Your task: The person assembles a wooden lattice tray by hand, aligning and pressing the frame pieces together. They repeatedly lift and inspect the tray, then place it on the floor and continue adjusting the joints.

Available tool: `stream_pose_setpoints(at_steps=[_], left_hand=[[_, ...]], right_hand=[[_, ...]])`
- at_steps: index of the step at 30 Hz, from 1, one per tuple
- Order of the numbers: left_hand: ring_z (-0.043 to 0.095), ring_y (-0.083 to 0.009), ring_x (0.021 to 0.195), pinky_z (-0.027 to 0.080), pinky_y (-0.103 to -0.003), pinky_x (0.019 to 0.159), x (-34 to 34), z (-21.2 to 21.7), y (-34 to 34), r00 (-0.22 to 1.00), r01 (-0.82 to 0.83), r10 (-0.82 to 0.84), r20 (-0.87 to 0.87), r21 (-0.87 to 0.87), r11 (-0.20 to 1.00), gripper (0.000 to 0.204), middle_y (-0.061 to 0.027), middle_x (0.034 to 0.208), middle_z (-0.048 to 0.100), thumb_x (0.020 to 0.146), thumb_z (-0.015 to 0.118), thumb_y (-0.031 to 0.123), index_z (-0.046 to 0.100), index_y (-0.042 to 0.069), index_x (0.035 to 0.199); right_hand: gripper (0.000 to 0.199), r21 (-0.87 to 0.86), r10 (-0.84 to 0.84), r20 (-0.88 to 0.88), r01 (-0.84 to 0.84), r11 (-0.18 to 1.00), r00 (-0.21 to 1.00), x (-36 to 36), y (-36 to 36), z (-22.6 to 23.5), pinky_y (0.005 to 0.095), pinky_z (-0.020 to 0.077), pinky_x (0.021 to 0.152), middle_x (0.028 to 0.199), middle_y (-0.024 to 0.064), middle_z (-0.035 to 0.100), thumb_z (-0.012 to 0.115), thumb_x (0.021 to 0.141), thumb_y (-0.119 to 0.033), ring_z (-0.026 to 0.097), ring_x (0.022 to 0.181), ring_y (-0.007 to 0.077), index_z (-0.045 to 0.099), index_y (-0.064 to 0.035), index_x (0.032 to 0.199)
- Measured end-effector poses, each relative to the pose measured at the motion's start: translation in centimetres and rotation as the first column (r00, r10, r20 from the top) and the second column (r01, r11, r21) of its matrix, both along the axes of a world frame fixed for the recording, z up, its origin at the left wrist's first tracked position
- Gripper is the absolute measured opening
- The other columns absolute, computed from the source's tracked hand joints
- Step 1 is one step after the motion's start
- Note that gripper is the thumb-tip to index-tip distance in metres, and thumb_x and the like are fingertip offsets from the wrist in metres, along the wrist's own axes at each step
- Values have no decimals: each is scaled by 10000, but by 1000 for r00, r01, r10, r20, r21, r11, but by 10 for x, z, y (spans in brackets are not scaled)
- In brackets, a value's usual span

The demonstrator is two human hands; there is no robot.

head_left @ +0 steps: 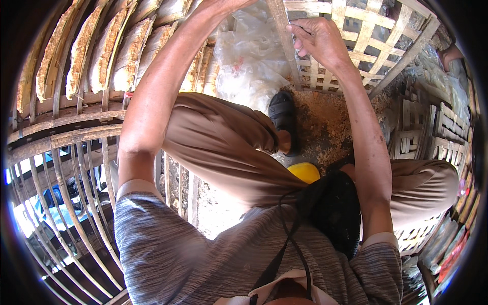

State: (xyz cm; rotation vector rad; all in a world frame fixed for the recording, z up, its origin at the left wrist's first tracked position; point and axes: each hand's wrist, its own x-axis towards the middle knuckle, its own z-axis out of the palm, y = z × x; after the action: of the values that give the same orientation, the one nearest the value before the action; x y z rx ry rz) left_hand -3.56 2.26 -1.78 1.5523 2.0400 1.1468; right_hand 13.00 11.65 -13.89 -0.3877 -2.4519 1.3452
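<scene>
Right hand: right hand (319,38) raised, forearm running up from the lower edge; fingers (300,31) curled narrow, pinching a thin bamboo strip (281,25).
Left hand: left hand (223,4) extended to the top edge, mostly cut off; cannot tell how its fingers stand.
Work piece: woven bamboo lattice (356,35), one panel, touching and behind the right fingers.
Counts: one black sandal (282,114) below the right fingers; one yellow object (304,172) lower still, between the knees.
Surroundings: clear plastic sheeting (244,56) left of the right fingers; wood shavings (320,127) on the floor beneath them; curved bamboo frame (66,152) far left; finished lattice pieces (432,132) stacked right.
Obstruction: left forearm crosses the racks at upper left.
</scene>
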Motion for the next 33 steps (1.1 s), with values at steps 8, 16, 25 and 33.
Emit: stream_pose_setpoints(at_steps=[8,16,25,33], left_hand=[[460,-58,436,375,-276,419,4,-1,3,1000,3,-4,10,65,998,496,12,555,606,1062,588,444,709,110,716],[414,-68,407,328,-282,396,11,9,0,997,-68,67,-23,-36,997,517,27,492,526,1052,605,456,688,96,691],[510,-76,511,421,-291,495,7,8,-1,996,-92,91,-15,-118,989,466,-3,634,644,1065,588,429,715,88,773],[616,-97,550,504,-288,542,13,6,3,996,-71,73,42,-44,997,435,-30,680,699,1071,580,389,725,95,786]], right_hand=[[257,-153,-95,-73,83,985,993,2,-7,-6,345,587,609,747,111,742,628,1028,-219,727,616,185,761,-60,1180],[189,338,-251,-387,390,857,887,-7,-15,-13,369,540,549,593,108,640,754,910,-256,641,536,256,748,-78,847],[220,-3,-271,-264,280,960,926,13,-27,-13,270,490,433,608,43,660,790,934,-265,564,472,79,773,-66,1027],[376,-943,-487,-144,30,332,861,-17,-56,5,293,618,531,899,158,760,807,915,-224,676,570,141,701,43,1158]])
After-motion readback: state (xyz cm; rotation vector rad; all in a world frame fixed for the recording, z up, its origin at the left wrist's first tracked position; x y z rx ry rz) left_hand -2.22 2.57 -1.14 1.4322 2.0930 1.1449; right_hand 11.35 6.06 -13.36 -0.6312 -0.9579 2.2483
